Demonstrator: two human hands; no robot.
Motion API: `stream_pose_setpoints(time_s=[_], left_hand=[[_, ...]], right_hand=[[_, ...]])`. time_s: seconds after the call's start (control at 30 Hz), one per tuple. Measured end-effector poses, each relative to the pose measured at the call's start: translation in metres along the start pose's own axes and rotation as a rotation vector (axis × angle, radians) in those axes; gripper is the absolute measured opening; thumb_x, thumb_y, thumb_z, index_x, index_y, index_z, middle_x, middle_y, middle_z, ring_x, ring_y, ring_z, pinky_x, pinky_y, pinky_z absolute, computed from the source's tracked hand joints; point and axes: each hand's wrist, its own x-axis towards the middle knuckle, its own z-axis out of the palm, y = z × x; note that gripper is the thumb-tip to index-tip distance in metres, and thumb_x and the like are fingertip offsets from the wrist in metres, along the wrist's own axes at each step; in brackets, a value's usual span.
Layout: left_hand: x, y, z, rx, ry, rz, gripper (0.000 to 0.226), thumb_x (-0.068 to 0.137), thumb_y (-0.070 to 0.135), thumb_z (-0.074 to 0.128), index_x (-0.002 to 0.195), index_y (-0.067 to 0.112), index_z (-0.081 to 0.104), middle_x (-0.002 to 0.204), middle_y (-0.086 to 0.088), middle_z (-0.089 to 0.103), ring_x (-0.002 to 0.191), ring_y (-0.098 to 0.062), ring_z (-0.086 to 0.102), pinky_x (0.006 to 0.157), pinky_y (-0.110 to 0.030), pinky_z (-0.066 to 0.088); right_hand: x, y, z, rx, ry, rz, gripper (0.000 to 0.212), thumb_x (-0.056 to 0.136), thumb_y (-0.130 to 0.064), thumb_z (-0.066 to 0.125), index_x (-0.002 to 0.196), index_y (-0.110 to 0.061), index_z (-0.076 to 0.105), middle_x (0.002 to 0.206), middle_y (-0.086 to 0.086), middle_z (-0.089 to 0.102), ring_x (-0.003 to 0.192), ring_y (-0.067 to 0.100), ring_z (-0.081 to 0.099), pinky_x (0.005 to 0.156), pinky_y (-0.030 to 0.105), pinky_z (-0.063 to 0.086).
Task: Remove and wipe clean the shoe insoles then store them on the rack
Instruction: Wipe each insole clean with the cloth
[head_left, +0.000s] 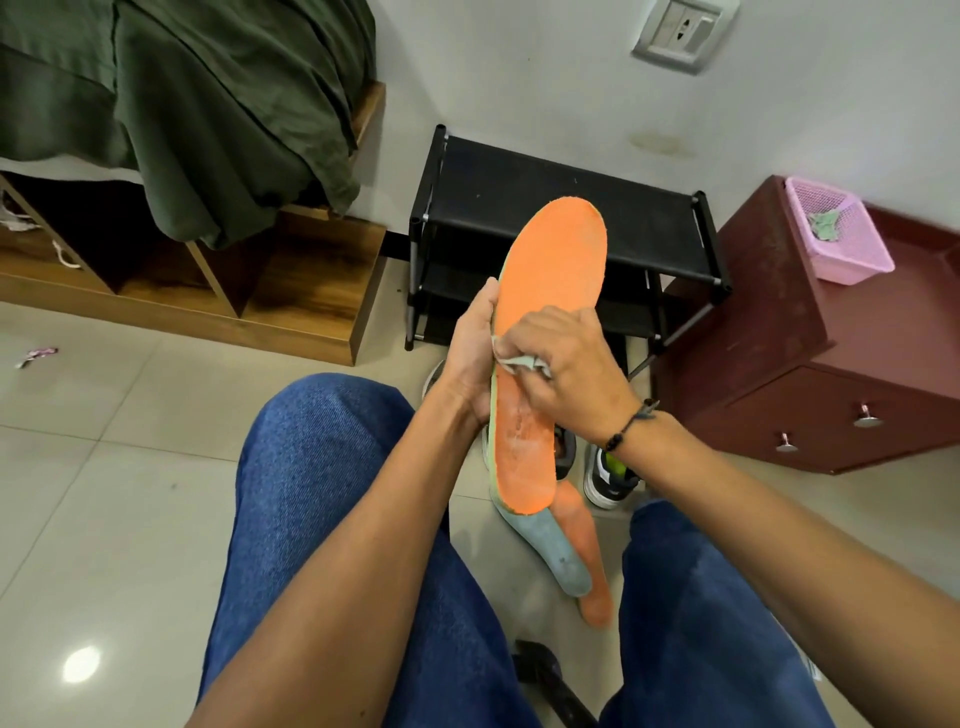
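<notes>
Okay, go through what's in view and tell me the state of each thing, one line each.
Orange insole: held upright, being wiped.
Cloth: pressed on the insole.
Left hand: grips the insole's edge.
Right hand: pinches the cloth.
Insoles on the floor: two, overlapping.
Black rack: top shelf bare.
Pink basket: holds a green cloth.

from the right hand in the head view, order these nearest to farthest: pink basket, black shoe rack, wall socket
From the right hand:
1. black shoe rack, just behind the hands.
2. pink basket, to the right on the cabinet.
3. wall socket, high on the wall.
</notes>
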Motion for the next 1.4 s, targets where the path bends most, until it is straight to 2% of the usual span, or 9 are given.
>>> stream_pose_setpoints(time_s=[0.13,0.33,0.47,0.63,0.73,0.8,0.97,1.23,1.4], left_hand=[[0.004,0.000,0.001,-0.116,-0.065,-0.127,0.070,0.096,0.060,0.022,0.103,0.002,0.060,0.084,-0.016,0.070,0.074,-0.023,0.070,0.068,-0.031,0.058],[0.003,-0.005,0.005,-0.160,-0.214,-0.115,0.050,0.095,0.047,0.032,0.123,0.012,0.054,0.115,-0.019,0.060,0.092,-0.039,0.061,0.075,-0.047,0.050],[0.006,0.000,0.001,-0.207,-0.138,-0.080,0.045,0.095,0.044,0.033,0.104,0.011,0.062,0.097,-0.014,0.065,0.085,-0.029,0.063,0.074,-0.041,0.053],[0.009,0.002,-0.008,-0.197,-0.013,-0.057,0.053,0.099,0.046,0.026,0.102,0.005,0.059,0.091,-0.015,0.066,0.083,-0.024,0.064,0.079,-0.033,0.052],[0.006,0.003,-0.006,-0.152,-0.039,-0.093,0.057,0.099,0.049,0.025,0.101,0.004,0.060,0.083,-0.014,0.071,0.075,-0.024,0.069,0.074,-0.032,0.055],[0.006,0.002,-0.004,-0.160,-0.040,-0.080,0.055,0.100,0.047,0.025,0.101,0.003,0.060,0.083,-0.015,0.071,0.074,-0.023,0.070,0.071,-0.032,0.057],[0.008,-0.002,-0.001,-0.198,-0.049,-0.066,0.058,0.100,0.047,0.023,0.114,0.002,0.056,0.102,-0.017,0.064,0.095,-0.027,0.062,0.094,-0.037,0.047],[0.010,-0.005,-0.004,-0.085,-0.116,-0.101,0.054,0.099,0.051,0.024,0.103,0.012,0.061,0.081,-0.010,0.071,0.070,-0.023,0.068,0.062,-0.035,0.056],[0.009,-0.003,-0.001,-0.049,-0.183,-0.154,0.067,0.096,0.059,0.019,0.131,0.010,0.049,0.097,-0.018,0.065,0.072,-0.029,0.065,0.055,-0.035,0.052]], right_hand=[[0.005,0.006,-0.019,0.146,0.042,0.082,0.013,0.068,-0.003,0.056,0.073,-0.010,0.067,0.071,0.001,0.064,0.073,0.020,0.058,0.067,0.034,0.035],[0.062,0.034,-0.043,0.036,0.265,0.177,0.016,0.071,-0.002,0.054,0.077,-0.005,0.068,0.077,0.008,0.065,0.071,0.029,0.059,0.065,0.035,0.044],[0.054,0.030,-0.021,-0.044,0.068,0.075,0.013,0.069,-0.009,0.056,0.076,-0.011,0.066,0.075,0.006,0.065,0.075,0.031,0.060,0.070,0.039,0.038],[0.002,0.001,0.002,-0.068,0.040,-0.143,0.011,0.072,-0.009,0.065,0.067,-0.016,0.057,0.062,0.000,0.053,0.068,0.018,0.043,0.063,0.032,0.023],[-0.006,0.001,-0.006,-0.002,0.007,-0.104,0.002,0.072,-0.013,0.061,0.071,-0.014,0.063,0.065,-0.002,0.056,0.071,0.013,0.041,0.064,0.031,0.023],[-0.004,0.003,-0.013,0.076,0.025,-0.015,0.016,0.074,-0.021,0.051,0.075,-0.013,0.065,0.068,-0.001,0.059,0.074,0.013,0.045,0.066,0.032,0.025],[0.002,0.000,-0.001,-0.255,0.085,-0.052,0.016,0.076,-0.027,0.046,0.070,-0.014,0.054,0.065,-0.001,0.053,0.069,0.024,0.050,0.064,0.034,0.022],[0.044,0.032,-0.002,-0.483,0.173,-0.006,0.011,0.078,-0.023,0.048,0.076,-0.018,0.059,0.066,-0.001,0.055,0.066,0.025,0.053,0.065,0.034,0.021],[0.074,0.054,-0.014,-0.598,0.173,0.078,0.013,0.079,-0.018,0.047,0.079,-0.016,0.061,0.072,0.003,0.061,0.069,0.027,0.058,0.064,0.037,0.039]])
